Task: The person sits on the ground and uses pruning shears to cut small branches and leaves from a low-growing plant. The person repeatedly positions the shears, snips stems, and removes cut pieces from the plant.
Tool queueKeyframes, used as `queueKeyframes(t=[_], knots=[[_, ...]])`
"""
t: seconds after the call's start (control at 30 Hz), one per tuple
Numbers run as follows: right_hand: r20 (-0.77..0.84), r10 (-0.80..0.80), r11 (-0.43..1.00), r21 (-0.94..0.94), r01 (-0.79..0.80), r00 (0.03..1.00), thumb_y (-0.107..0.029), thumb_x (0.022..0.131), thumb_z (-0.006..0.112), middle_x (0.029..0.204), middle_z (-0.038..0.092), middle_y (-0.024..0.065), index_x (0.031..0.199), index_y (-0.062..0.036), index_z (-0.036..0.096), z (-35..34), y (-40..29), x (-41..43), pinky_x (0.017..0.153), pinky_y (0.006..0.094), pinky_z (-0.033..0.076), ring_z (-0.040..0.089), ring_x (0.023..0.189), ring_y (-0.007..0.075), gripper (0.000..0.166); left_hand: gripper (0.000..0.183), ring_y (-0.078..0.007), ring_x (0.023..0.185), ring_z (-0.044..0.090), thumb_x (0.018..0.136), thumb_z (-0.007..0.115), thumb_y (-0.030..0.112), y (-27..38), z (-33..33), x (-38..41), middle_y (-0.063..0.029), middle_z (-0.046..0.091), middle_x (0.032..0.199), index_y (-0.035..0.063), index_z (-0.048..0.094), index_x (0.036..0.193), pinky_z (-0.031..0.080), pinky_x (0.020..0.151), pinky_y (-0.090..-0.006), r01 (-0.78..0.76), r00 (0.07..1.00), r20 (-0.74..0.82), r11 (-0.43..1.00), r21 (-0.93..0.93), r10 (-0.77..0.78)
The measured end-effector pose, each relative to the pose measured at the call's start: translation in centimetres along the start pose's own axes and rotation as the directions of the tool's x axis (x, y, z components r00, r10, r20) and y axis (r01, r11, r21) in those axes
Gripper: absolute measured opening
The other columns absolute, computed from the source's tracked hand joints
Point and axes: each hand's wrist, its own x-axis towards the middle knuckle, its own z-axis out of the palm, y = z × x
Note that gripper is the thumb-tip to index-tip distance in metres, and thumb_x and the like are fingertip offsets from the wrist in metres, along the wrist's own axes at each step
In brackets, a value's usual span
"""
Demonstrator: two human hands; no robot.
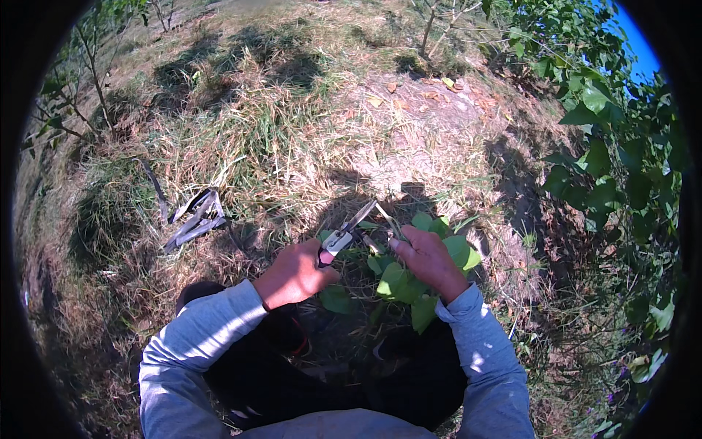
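Note:
My left hand (298, 274) grips a bladed cutting tool (338, 240) with a pale and dark handle, its blade pointing up and to the right. In my right hand (430, 258) is a thin pale stem (389, 218). The stem's upper end lies right by the blade tip; whether they touch, I cannot tell. Broad green leaves (399, 282) spread around and below my right hand, and the picture does not settle which belong to the held stem. Between the two hands a short light-coloured woody piece (372, 243) shows among the leaves.
Dark flat strips (197, 222) lie in a loose heap on the dry grass (263, 131) at the left. Leafy branches (598, 159) crowd the right side. Thin-stemmed saplings (97, 82) stand at the upper left, and another small trunk (429, 33) rises at the top.

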Motion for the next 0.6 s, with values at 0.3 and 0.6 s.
queueKeyframes(t=[0.3,0.6], knots=[[0.01,-0.02,1.0,-0.023,0.02,1.0,-0.034,0.093,0.063,0.071,0.055,0.0208,0.081,-0.0035,0.054,0.12,-0.3,0.16,0.061,0.0519,0.041,0.056,0.071,0.0442,0.034,0.043,-0.0351,0.074,0.066,0.076,0.076,0.03,0.79,-0.6,-0.1,-0.0192,0.065,0.081,-0.0022,0.059,0.099,0.051,0.067,-0.0424,-0.022,0.998,0.053,0.999,0.024,0.021],[0.002,-0.034,0.999,-0.025,0.034,0.999,-0.033,0.093,0.063,0.071,0.055,0.0204,0.082,-0.004,0.055,0.09,-0.27,0.01,0.061,0.0519,0.041,0.056,0.071,0.0441,0.032,0.041,-0.0315,0.072,0.067,0.076,0.078,0.029,0.9,-0.6,-0.06,-0.0179,0.065,0.077,-0.0025,0.06,0.097,0.051,0.064,-0.0405,-0.03,0.998,0.047,0.999,0.033,0.029]])
